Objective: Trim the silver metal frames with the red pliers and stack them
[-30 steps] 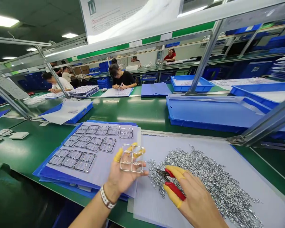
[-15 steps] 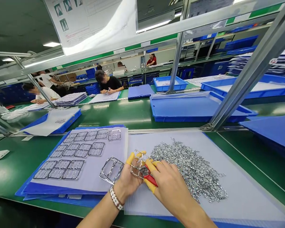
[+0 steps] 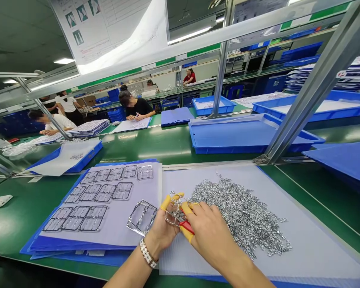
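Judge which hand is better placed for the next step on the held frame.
Probably the right hand: it grips the red-handled pliers, their head at the metal frame. The left hand is busy holding that frame.

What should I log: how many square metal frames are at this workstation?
14: five in the sheet's back row, four in its middle row, three in its front row, one askew frame near the left hand, one frame in it. More may be hidden.
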The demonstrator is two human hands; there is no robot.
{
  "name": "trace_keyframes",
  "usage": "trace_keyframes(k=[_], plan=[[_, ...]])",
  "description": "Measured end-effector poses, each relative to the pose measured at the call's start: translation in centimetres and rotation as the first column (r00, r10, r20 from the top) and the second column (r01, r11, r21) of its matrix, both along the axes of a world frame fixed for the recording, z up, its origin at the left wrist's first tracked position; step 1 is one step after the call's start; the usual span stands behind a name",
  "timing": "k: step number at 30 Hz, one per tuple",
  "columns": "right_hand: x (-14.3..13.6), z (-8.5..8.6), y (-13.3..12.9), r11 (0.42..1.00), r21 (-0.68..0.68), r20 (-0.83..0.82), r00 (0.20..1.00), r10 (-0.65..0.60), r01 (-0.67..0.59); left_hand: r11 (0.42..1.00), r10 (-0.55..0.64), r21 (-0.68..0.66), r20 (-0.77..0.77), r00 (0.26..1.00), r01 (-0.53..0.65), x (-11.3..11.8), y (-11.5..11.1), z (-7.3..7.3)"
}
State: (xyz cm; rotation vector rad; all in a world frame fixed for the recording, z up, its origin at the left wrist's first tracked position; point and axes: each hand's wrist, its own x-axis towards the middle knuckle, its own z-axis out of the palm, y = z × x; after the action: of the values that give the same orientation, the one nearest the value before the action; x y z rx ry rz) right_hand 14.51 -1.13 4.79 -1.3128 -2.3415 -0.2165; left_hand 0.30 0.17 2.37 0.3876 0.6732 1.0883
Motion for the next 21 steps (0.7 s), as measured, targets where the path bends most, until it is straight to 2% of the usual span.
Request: trace_keyframes(k=[7,10,16,21], plan=[[-0.5,0.0,-0.3,0.999,0.041,0.092,0.995,-0.036,0.032,1.0,0.016,-0.02,-0.028,0.999,-0.016,0.1,0.1,-0.4],[-0.3,-0.1,-0.5,0.997,0.059,0.108,0.993,-0.05,0.044,1.0,-0.013,-0.023,-0.016,1.0,0.012,-0.1,0.2,-0.5],[1.1,0.6,0.3,0.994,0.003,0.055,0.992,-0.109,0.109,0.995,-0.093,-0.038,0.02,0.995,0.093,-0.3,0.2,-0.6],[0.9,0.9,1.3,0.991,-0.045,0.079,0.989,-0.122,0.126,0.993,-0.117,-0.035,-0.011,0.993,0.116,-0.1,0.1,-0.6]])
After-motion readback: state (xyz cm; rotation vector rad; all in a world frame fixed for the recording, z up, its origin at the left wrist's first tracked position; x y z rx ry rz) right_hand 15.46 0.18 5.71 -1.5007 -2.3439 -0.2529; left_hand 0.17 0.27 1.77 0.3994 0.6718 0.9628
